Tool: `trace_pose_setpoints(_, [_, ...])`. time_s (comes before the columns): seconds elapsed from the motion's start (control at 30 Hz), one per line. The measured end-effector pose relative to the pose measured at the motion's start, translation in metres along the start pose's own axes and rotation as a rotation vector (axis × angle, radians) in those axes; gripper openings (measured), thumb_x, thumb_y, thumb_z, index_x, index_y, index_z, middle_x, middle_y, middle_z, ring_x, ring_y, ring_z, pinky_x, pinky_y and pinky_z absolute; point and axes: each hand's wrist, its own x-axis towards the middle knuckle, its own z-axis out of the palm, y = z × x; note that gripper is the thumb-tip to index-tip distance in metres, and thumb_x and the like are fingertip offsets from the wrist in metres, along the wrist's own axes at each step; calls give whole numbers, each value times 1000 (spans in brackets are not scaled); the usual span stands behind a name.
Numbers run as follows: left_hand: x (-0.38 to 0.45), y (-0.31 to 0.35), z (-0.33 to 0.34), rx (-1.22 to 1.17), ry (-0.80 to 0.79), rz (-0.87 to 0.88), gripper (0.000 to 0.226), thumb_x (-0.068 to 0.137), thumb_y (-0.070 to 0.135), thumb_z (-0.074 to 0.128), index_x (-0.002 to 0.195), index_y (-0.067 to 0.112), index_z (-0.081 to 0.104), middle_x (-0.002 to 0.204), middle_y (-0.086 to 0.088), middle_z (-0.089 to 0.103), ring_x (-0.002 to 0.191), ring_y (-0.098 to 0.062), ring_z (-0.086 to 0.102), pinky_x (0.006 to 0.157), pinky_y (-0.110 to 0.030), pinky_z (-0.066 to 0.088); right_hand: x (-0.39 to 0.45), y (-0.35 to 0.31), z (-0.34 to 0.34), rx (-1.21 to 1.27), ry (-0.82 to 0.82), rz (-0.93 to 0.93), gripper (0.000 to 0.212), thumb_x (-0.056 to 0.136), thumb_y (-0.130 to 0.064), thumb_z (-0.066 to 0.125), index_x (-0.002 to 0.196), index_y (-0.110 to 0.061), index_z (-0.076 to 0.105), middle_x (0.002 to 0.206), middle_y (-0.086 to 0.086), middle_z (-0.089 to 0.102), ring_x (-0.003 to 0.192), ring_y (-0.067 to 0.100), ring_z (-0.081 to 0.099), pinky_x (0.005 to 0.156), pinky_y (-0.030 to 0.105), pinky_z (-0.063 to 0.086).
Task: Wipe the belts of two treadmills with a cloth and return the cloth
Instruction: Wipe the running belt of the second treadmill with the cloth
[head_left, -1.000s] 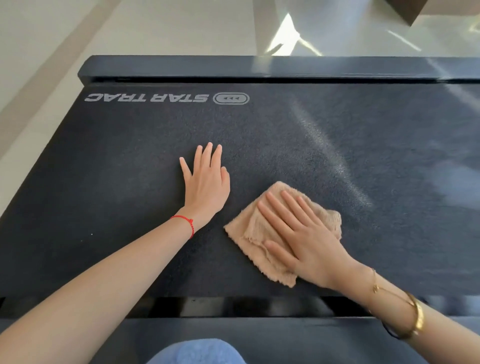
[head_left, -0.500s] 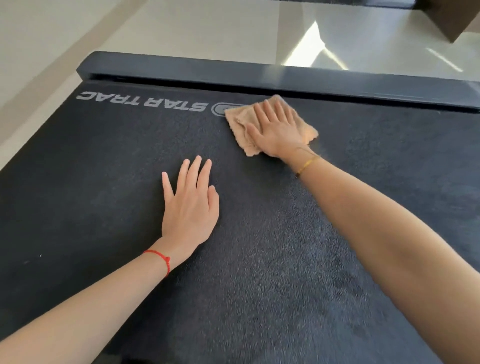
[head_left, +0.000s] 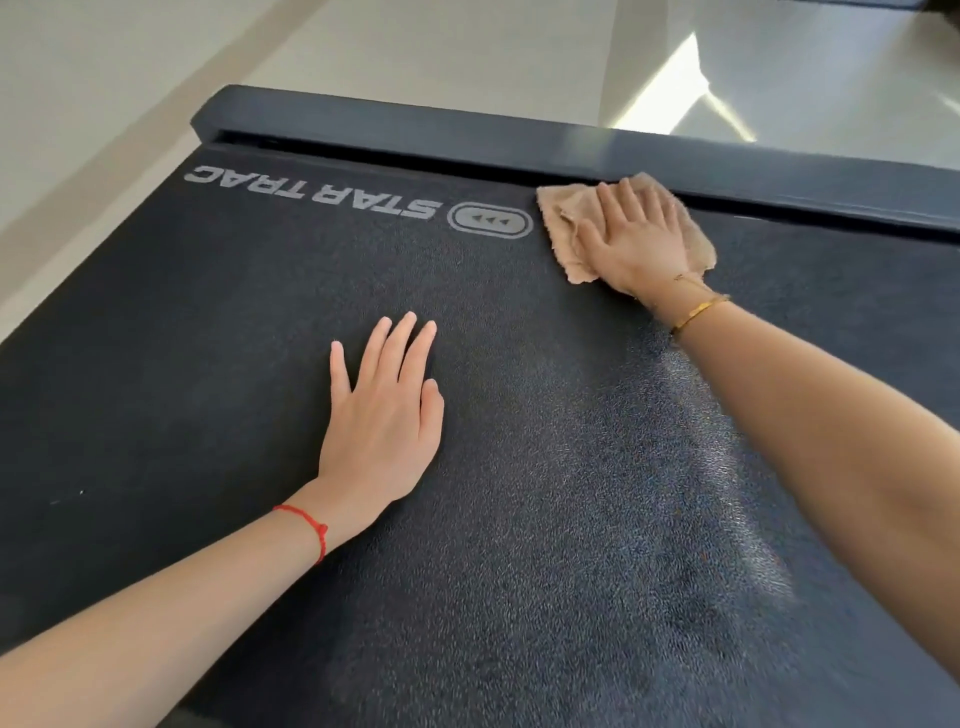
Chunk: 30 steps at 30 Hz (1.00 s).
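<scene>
Beige cloth (head_left: 691, 244) lies at one o'clock on the treadmill belt (head_left: 519, 519), pressed by the flat right hand (head_left: 636, 244); the left hand (head_left: 384, 421) rests flat, fingers straight.

cloth (head_left: 566, 234): up from near edge of belt (head_left: 208, 364) a second ago to far end; slid rightward in last half second, off the oval logo (head_left: 490, 222), now just right of it, far edge touching end rail (head_left: 467, 132).
right hand (head_left: 631, 241): moved with cloth, flat on top, fingers straight; arm stretched out across belt instead of bent close in.
oval logo: covered half a second ago, uncovered now.
left hand (head_left: 382, 415): sits lower and nearer in view than a second ago.
view: tilted forward, near edge of belt out of frame.
</scene>
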Motion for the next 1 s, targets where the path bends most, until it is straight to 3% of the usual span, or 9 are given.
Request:
trace_pose_setpoints(0.13, [-1, 1, -2, -11, -4, 2, 61, 99, 35, 15, 158, 22, 15, 165, 4, 13, 153, -16, 4, 122, -56, 6, -12, -11, 0, -5, -63, -70, 65, 101, -56, 16, 159, -28, 6, 167, 0, 2, 153, 28, -6, 123, 45, -8])
trace_pose_setpoints(0.3, [-1, 1, -3, -37, -1, -2, 61, 98, 35, 17, 158, 23, 17, 165, 5, 14, 153, -15, 4, 122, -56, 4, -91, -31, 0, -7, -85, -351, 62, 103, -55, 17, 158, -28, 6, 166, 0, 2, 152, 27, -6, 123, 43, -9])
trace_pose_setpoints(0.4, [-1, 0, -3, -53, -1, -5, 59, 100, 34, 20, 158, 24, 17, 165, 5, 14, 153, -14, 4, 123, -55, 3, -152, -29, 0, -2, -113, -498, 67, 98, -62, 12, 158, -32, 4, 164, -6, 0, 150, 18, -11, 123, 41, -9])
trace_pose_setpoints(0.47, [-1, 1, -3, -62, 6, -5, 58, 101, 34, 23, 157, 24, 18, 165, 5, 15, 153, -14, 5, 123, -55, 3, -162, -14, -4, -24, -149, -488, 68, 97, -64, 13, 157, -34, 3, 165, -7, -2, 151, 17, -10, 124, 40, -7])
trace_pose_setpoints(0.67, [-1, 1, -4, -81, 21, -2, 57, 101, 33, 26, 156, 23, 22, 164, 3, 19, 153, -16, 8, 122, -56, 3, -130, -8, -11, -47, -164, -231, 63, 103, -55, 19, 158, -32, 0, 166, -4, -5, 152, 23, -11, 123, 39, -9])
trace_pose_setpoints(1.0, [-1, 3, -3, -77, 11, -14, 55, 103, 30, 28, 157, 23, 20, 165, 3, 17, 153, -16, 7, 122, -57, 4, -225, -12, -17, -22, -108, -300, 59, 103, -54, 20, 157, -36, 9, 165, -7, 6, 153, 21, 0, 121, 35, -7])
